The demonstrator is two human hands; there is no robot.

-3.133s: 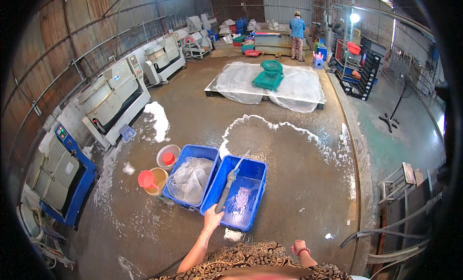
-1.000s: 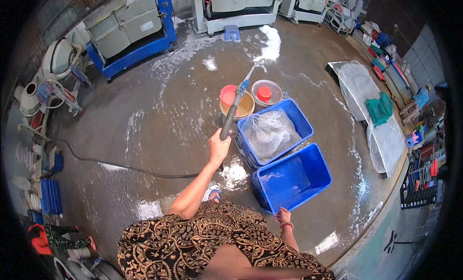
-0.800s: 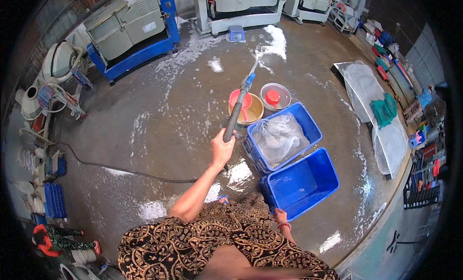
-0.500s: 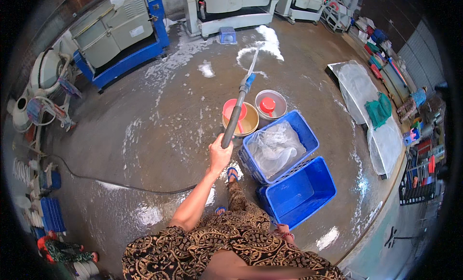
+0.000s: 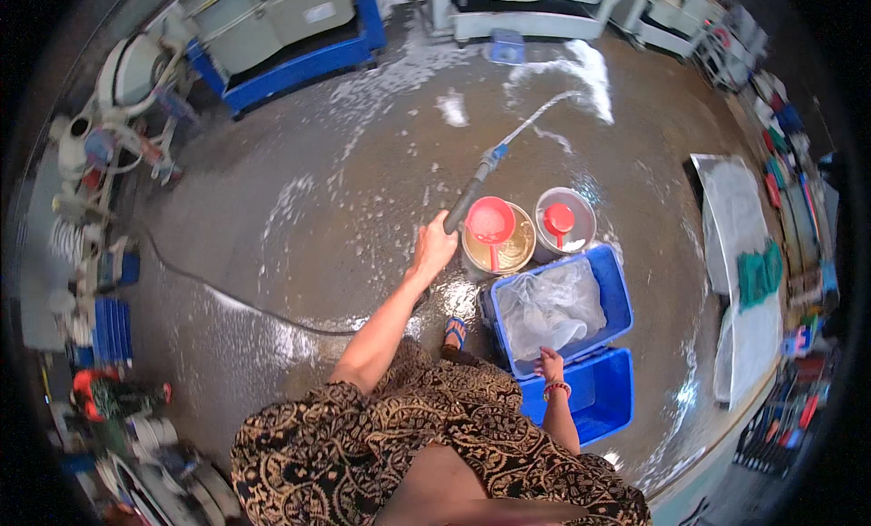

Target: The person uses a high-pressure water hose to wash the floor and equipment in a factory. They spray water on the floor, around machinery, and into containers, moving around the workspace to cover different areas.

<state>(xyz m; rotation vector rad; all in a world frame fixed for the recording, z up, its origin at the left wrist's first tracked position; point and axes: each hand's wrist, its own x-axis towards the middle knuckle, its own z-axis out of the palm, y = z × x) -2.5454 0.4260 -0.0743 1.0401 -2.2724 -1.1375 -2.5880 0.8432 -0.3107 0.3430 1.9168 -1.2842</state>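
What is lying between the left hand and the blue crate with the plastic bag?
In the head view, only wet floor separates the left hand from the crate; a sandalled foot is just below.

Wet concrete floor (image 5: 299, 254) gleams glossy; blue crates (image 5: 617, 290) are smooth plastic; the sheet (image 5: 553, 308) inside is thin, crinkled clear plastic.

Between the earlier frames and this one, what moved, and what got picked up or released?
The left hand raised the spray wand out of the crates and now jets water across the floor. The right hand came onto the blue crate rim. Crates and buckets stayed put.
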